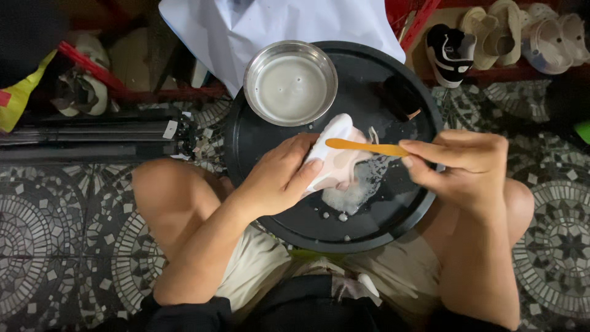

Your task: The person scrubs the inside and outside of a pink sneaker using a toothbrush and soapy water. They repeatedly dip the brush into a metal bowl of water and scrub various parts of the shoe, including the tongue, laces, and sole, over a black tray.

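Place: over the black round tray (258, 147) resting across my knees, I sat low on a patterned tile floor (74, 227).
Left hand: my left hand (279, 178) was wrapped around the side of a small pale shoe (337, 161), thumb and fingers closed on it, tipping it on edge above the middle of the tray.
Right hand: my right hand (458, 166) pinched the end of an orange-handled brush (365, 147), fingers narrow and closed on the handle; the far end lay across the shoe's upper.
Shoe, feel: I judged it light and soft-sided (wet and soapy, so likely slippery). It would give under a squeeze, so a broad grip round the body seemed better than fingertips at the edge.
Brush, feel: thin and stiff, light; I judged it easy to twist in wet fingers, so held well back on the handle for leverage.
Foam: a patch of white suds (353, 197) lay on the tray just beneath the shoe, with loose droplets nearer me.
Bowl: a steel bowl (291, 82) of cloudy water stood on the tray's far left, apart from the shoe.
Also on the tray: a dark object (402, 95) at the far right; I could not tell what.
Beyond: a white sheet (258, 24) and more shoes (491, 37) on a red rack.
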